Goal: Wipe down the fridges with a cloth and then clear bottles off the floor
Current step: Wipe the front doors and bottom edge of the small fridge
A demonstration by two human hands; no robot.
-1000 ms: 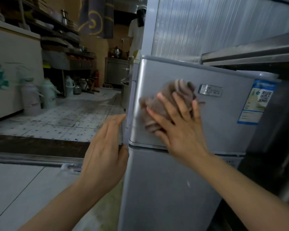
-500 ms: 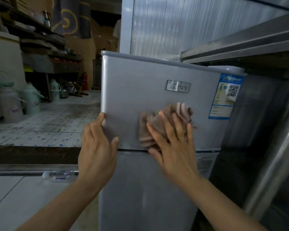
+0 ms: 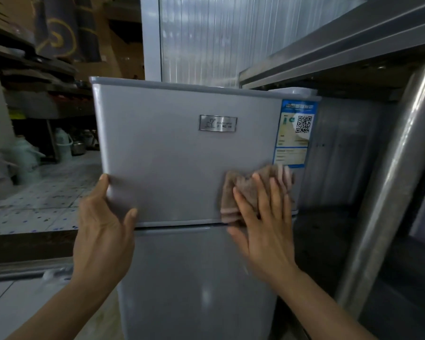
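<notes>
A small silver two-door fridge (image 3: 172,153) fills the middle of the view, with a metal badge and a blue label on its upper door. My right hand (image 3: 263,224) presses a crumpled brown cloth (image 3: 245,190) flat against the lower right corner of the upper door, just under the label. My left hand (image 3: 103,224) grips the lower left corner of that door, thumb on its front face. A clear plastic bottle (image 3: 53,274) lies on the floor at the lower left, by the metal threshold.
A steel table with a thick round leg (image 3: 388,182) stands close on the right, its top above the fridge. A white ribbed panel wall (image 3: 216,38) rises behind. At left, tiled floor (image 3: 35,204), white thermos jugs (image 3: 27,155) and dark shelving.
My right hand slid the cloth from the upper middle of the door down and across to its lower right corner. My left hand took hold of the door's lower left corner.
</notes>
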